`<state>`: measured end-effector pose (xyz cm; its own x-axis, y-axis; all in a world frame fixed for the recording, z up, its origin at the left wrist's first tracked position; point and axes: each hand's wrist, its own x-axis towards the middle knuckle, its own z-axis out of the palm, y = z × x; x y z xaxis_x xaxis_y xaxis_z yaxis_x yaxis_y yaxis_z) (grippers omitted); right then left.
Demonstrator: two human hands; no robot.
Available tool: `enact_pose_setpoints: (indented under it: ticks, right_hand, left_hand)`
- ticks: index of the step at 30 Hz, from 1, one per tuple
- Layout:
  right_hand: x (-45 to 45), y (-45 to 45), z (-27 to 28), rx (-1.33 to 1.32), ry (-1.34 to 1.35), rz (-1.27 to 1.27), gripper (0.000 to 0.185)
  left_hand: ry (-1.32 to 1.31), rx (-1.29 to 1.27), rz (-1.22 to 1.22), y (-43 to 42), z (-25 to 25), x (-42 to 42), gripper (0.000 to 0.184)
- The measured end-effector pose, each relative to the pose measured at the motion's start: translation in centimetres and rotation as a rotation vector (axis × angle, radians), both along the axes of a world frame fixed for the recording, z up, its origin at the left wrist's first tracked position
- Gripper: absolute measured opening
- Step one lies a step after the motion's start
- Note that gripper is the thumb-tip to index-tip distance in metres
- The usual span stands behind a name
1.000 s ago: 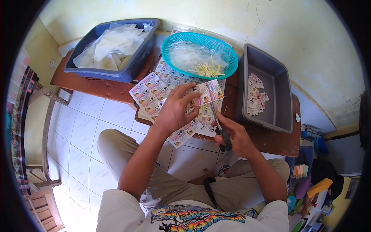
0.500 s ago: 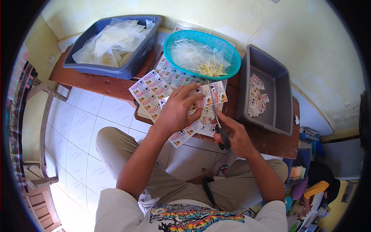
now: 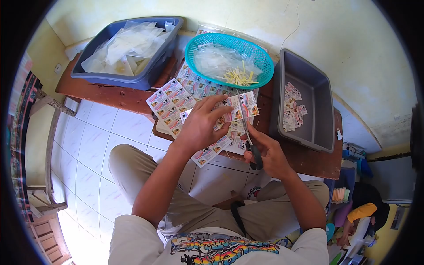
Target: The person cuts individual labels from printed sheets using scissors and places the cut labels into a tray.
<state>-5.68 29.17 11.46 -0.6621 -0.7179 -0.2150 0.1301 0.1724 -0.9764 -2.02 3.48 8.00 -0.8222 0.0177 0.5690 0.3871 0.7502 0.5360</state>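
My left hand [image 3: 204,120] is curled over a strip of printed paper labels [image 3: 250,105], holding it above the sheets on the bench. The fingertips lie on the strip; part of the grip is hidden. In my right hand [image 3: 270,152] is a pair of black-handled scissors [image 3: 255,158]. Their long metal blades point away from me and lie across the strip, near the line between its last labels. Beneath and beside my left hand lie printed label sheets [image 3: 168,100], some overlapping at angles.
A turquoise basket [image 3: 191,62] with clear plastic bags and thin yellowish strips stands behind my hands. At right, a grey tub [image 3: 320,110] contains cut labels [image 3: 292,108]. A blue tub [image 3: 152,79] of plastic sheets sits at left. Another person [image 3: 369,207] bends at far right.
The whole view has shifted very slightly. Both hands, the scissors and the label strip keep nearly the same places relative to each other.
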Motion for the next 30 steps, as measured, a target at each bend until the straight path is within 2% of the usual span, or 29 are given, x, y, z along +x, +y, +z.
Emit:
enact_pose_setpoints:
  ticks: [11,22,30]
  right_hand:
    - [0.01,-0.14,0.2,0.016,-0.017,0.004,0.087]
    - [-0.18,-0.06,-0.42,0.012,0.094,0.025,0.088]
    - [-0.02,-0.13,0.27,0.03,0.007,0.01,0.086]
  left_hand:
    - [-0.001,0.024,-0.015,-0.1,-0.02,0.08,0.042]
    - [0.009,0.02,-0.008,-0.16,-0.04,0.07,0.041]
    - [0.012,0.016,-0.01,-0.14,0.03,0.14,0.039]
